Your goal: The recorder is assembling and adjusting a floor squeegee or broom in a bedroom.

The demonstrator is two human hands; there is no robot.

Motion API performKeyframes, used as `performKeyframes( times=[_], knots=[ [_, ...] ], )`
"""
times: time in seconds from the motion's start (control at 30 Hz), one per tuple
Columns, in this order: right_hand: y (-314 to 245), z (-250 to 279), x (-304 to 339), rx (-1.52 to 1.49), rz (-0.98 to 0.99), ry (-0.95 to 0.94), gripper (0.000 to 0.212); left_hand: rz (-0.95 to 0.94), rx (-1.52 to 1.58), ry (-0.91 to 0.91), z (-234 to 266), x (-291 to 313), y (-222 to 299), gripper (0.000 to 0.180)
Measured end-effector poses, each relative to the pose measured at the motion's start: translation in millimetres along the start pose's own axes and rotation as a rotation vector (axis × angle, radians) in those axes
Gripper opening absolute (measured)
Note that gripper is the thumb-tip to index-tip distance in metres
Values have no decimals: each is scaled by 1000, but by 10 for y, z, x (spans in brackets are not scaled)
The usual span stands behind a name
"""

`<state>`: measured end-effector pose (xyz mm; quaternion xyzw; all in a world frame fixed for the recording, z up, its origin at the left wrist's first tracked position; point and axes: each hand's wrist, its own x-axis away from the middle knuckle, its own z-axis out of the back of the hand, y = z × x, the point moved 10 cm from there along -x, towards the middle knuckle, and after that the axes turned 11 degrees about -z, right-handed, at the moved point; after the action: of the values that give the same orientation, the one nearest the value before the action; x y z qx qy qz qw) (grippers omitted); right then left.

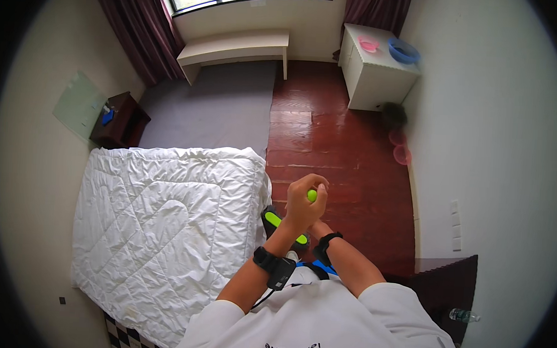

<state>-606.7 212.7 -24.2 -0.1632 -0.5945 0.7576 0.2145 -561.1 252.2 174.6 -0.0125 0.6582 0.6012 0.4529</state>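
Note:
In front of my body, my left hand (302, 203) is closed with its fingers curled around a lime-green rounded handle end (312, 195). Below, near the floor beside the bed, shows a black-and-lime-green flat head (273, 219) that looks like part of the same long-handled tool. The shaft between them is hidden by my hands. My right hand (318, 228) lies beneath and behind the left one; only its wrist side shows, and its fingers are hidden. Black bands with devices are strapped on both wrists.
A bed with a rumpled white quilt (168, 231) stands at the left. Red-brown wood floor (348, 159) runs ahead, beside a grey mat (212, 107). Farther off are a low white bench (235, 42), a white cabinet (366, 71) with basins, and a dark nightstand (120, 125).

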Motion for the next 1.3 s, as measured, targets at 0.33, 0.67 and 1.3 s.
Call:
performKeyframes(
  times=[0.33,0.67,1.3],
  knots=[
    [-60,427,150,-8,0,14,10,-100,133,-143,-675,140,337,6],
    [-362,831,329,-113,26,-91,9,-68,111,-64,-951,231,333,6],
    [416,3228,1372,222,62,-15,22,-94,278,-213,-3155,781,928,9]
  ],
)
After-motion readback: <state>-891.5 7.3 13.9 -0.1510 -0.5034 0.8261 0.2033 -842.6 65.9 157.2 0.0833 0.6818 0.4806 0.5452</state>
